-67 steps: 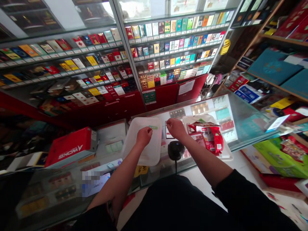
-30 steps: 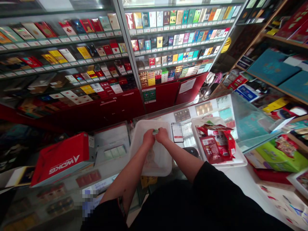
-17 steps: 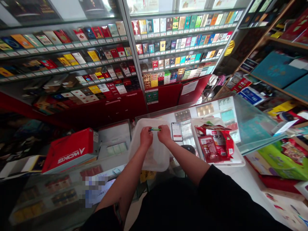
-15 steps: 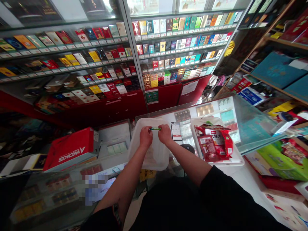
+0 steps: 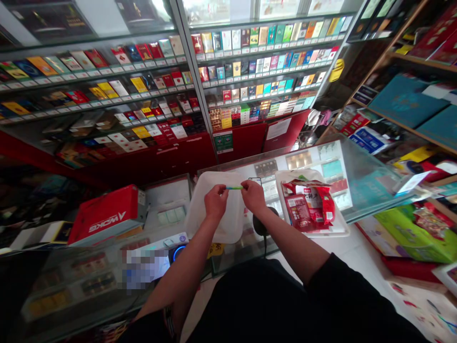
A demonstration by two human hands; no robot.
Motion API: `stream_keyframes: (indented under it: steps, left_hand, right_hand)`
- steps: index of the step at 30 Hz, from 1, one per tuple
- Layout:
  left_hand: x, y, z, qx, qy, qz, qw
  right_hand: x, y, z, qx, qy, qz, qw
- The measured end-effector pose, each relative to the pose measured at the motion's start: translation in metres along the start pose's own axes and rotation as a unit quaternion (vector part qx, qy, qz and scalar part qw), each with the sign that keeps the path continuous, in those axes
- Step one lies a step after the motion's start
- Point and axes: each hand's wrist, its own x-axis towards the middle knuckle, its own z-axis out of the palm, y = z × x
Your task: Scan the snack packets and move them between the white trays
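A small thin green-and-blue item (image 5: 234, 187) is stretched level between my two hands, above a translucent white plastic bin (image 5: 228, 228). My left hand (image 5: 215, 202) pinches its left end, over the middle of the bin. At its right end, my right hand (image 5: 253, 196) pinches it, just past the bin's right side. Behind my right hand lies a phone (image 5: 255, 181), mostly hidden. What the small item is cannot be made out.
A white tray (image 5: 339, 228) with red snack packets (image 5: 310, 207) stands on the glass counter at right. A black round device (image 5: 263, 224) is below my right wrist. At left are a red shoe-style box (image 5: 107, 214) and a blurred screen (image 5: 146, 267). Shelves of small packs rise behind.
My hands have moved slightly apart, my right hand to the right, now covering most of the phone. More of the small item shows between them. The view has shifted a little.
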Motion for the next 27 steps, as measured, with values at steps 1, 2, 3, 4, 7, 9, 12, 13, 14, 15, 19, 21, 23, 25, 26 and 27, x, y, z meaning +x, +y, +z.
stream_keyframes:
  steps: [1, 2, 3, 4, 7, 9, 12, 13, 14, 15, 19, 21, 23, 25, 26, 27]
  left_hand:
    - [-0.001, 0.003, 0.002, -0.008, 0.003, -0.004, 1.0]
    - [-0.002, 0.007, 0.004, -0.014, 0.004, -0.007, 1.0]
    - [-0.003, 0.01, 0.006, -0.019, 0.005, -0.009, 1.0]
    - [-0.004, 0.013, 0.009, -0.024, 0.004, -0.011, 1.0]
    - [-0.007, 0.024, 0.016, -0.035, -0.006, -0.011, 0.999]
    - [-0.009, 0.031, 0.022, -0.037, -0.015, -0.005, 0.999]
    - [-0.013, 0.04, 0.03, -0.039, -0.03, -0.003, 0.999]
    - [-0.014, 0.043, 0.033, -0.039, -0.035, -0.006, 0.999]
    - [-0.015, 0.045, 0.035, -0.036, -0.04, -0.009, 0.999]
    - [-0.016, 0.046, 0.037, -0.031, -0.046, -0.009, 0.998]
    - [-0.018, 0.049, 0.046, -0.015, -0.063, 0.0, 0.998]
    - [-0.019, 0.05, 0.05, -0.027, -0.06, -0.003, 0.998]
    - [-0.021, 0.051, 0.054, -0.055, -0.055, -0.013, 0.997]
    - [-0.022, 0.052, 0.058, -0.087, -0.056, -0.028, 0.994]
    - [-0.022, 0.052, 0.06, -0.104, -0.059, -0.037, 0.992]
    - [-0.022, 0.052, 0.063, -0.122, -0.063, -0.049, 0.989]
  right_hand:
    - [-0.001, 0.002, -0.004, 0.005, 0.004, 0.009, 1.0]
    - [-0.002, 0.005, -0.008, 0.008, 0.009, 0.018, 1.0]
    - [-0.002, 0.008, -0.012, 0.01, 0.014, 0.027, 0.999]
    - [-0.002, 0.011, -0.016, 0.011, 0.02, 0.034, 0.999]
    - [-0.003, 0.021, -0.027, 0.023, 0.035, 0.043, 0.998]
    - [-0.003, 0.027, -0.034, 0.037, 0.048, 0.043, 0.997]
    - [-0.004, 0.036, -0.044, 0.049, 0.056, 0.05, 0.996]
    - [-0.005, 0.038, -0.048, 0.051, 0.053, 0.053, 0.996]
    - [-0.006, 0.041, -0.051, 0.052, 0.049, 0.056, 0.996]
    - [-0.007, 0.044, -0.055, 0.053, 0.046, 0.056, 0.996]
    - [-0.011, 0.055, -0.064, 0.07, 0.051, 0.04, 0.995]
    - [-0.012, 0.06, -0.066, 0.074, 0.057, 0.03, 0.995]
    - [-0.013, 0.063, -0.068, 0.075, 0.062, 0.024, 0.995]
    - [-0.013, 0.066, -0.07, 0.079, 0.064, 0.029, 0.994]
    - [-0.013, 0.067, -0.071, 0.085, 0.064, 0.034, 0.994]
    - [-0.013, 0.069, -0.072, 0.094, 0.063, 0.041, 0.993]
